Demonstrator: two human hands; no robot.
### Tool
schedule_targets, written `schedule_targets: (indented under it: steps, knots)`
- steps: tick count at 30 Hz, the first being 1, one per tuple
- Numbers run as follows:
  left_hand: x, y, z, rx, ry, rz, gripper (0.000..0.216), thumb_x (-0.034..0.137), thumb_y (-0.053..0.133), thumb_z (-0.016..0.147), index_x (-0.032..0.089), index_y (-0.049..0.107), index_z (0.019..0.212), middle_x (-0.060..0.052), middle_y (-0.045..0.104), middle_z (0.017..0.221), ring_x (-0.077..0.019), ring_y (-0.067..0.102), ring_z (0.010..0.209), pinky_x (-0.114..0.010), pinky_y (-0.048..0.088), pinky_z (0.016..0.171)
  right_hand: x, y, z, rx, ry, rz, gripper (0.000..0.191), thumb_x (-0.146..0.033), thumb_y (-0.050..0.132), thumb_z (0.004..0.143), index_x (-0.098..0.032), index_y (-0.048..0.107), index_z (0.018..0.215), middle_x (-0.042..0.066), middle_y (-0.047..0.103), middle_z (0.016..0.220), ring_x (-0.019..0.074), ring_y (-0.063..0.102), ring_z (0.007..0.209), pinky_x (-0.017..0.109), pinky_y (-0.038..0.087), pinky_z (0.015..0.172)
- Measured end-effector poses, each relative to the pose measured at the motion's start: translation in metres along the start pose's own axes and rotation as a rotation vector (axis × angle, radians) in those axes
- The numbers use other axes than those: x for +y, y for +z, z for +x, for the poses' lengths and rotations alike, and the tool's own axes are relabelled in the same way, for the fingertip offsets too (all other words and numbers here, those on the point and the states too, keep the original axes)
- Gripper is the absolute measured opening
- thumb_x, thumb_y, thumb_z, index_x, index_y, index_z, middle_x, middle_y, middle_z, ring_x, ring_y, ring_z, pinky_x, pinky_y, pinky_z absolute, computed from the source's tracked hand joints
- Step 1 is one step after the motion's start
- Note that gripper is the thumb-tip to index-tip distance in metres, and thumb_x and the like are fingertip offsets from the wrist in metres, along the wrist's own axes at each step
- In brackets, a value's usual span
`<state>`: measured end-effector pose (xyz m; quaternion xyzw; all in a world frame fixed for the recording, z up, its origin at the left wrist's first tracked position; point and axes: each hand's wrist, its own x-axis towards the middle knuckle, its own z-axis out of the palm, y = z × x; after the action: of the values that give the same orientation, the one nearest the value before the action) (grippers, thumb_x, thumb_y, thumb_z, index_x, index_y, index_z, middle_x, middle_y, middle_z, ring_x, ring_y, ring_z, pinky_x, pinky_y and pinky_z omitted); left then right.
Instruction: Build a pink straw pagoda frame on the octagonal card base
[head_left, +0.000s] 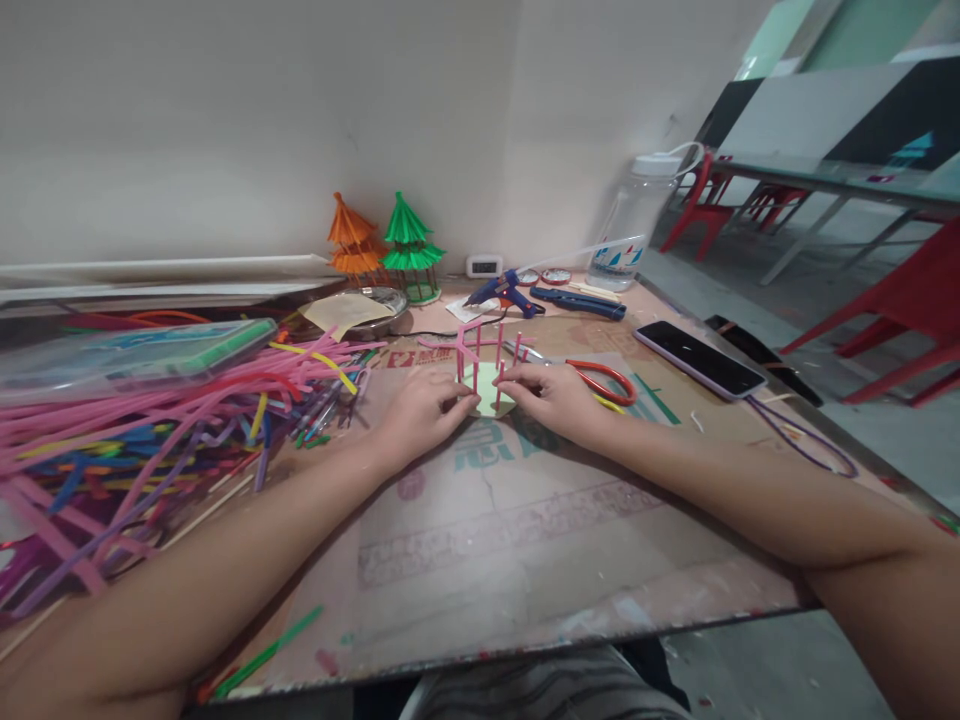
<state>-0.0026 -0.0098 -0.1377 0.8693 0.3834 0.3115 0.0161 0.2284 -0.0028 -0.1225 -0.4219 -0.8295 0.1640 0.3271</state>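
Note:
In the middle of the table stands a small pale green base [487,388] with several upright pink pipe-cleaner posts [478,350]. Pink rails join some of the posts at the top left. My left hand [424,412] is closed at the left edge of the base, thumb and fingers pinched beside a post. From the other side, my right hand [551,400] pinches a pink post at the front right. The fingertips partly hide both grips. Red-handled scissors [606,380] lie just behind my right hand.
Pink and other coloured pipe cleaners [150,430] pile up on the left beside a clear plastic case [142,358]. Behind are orange [351,240] and green [409,245] pagoda models, a blue glue gun [506,290], blue pliers [577,302] and a water bottle [634,220]. A phone [699,358] lies right.

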Motion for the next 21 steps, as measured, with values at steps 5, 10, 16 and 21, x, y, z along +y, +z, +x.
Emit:
schedule_targets:
  steps: [5, 10, 16, 21]
  knots:
    - [0.002, -0.001, -0.001, 0.028, 0.004, -0.012, 0.021, 0.030, 0.058, 0.093, 0.019, 0.075, 0.088, -0.004, 0.074, 0.076, -0.0196, 0.065, 0.075, -0.036, 0.046, 0.079, -0.003, -0.006, -0.003, 0.037, -0.010, 0.028, 0.026, -0.037, 0.056, 0.095, -0.019, 0.075, 0.094, 0.005, 0.077, 0.084, 0.0171, 0.066, 0.072, 0.027, 0.046, 0.067]
    - [0.002, -0.008, -0.001, 0.103, -0.051, -0.024, 0.023, 0.025, 0.051, 0.090, 0.017, 0.069, 0.078, -0.006, 0.072, 0.078, -0.0208, 0.064, 0.077, -0.036, 0.045, 0.077, -0.003, -0.024, 0.001, 0.291, -0.055, 0.022, 0.035, -0.043, 0.051, 0.097, -0.018, 0.067, 0.077, 0.002, 0.063, 0.067, 0.0142, 0.054, 0.062, 0.026, 0.039, 0.059]
    - [-0.005, -0.008, 0.001, 0.108, -0.125, -0.054, 0.011, 0.022, 0.051, 0.085, 0.020, 0.058, 0.078, -0.004, 0.064, 0.076, -0.0198, 0.058, 0.074, -0.035, 0.044, 0.074, 0.030, -0.035, 0.025, 0.270, 0.040, 0.045, 0.022, -0.036, 0.054, 0.093, -0.018, 0.064, 0.087, 0.001, 0.061, 0.072, 0.0144, 0.052, 0.064, 0.027, 0.039, 0.061]
    - [-0.011, 0.001, 0.002, 0.164, -0.287, -0.138, 0.022, 0.031, 0.059, 0.083, 0.018, 0.054, 0.100, -0.005, 0.060, 0.088, -0.0209, 0.058, 0.083, -0.034, 0.047, 0.076, 0.060, -0.034, 0.034, 0.197, 0.163, -0.022, 0.019, -0.031, 0.054, 0.090, -0.016, 0.064, 0.092, 0.003, 0.063, 0.076, 0.0161, 0.053, 0.067, 0.028, 0.038, 0.063]
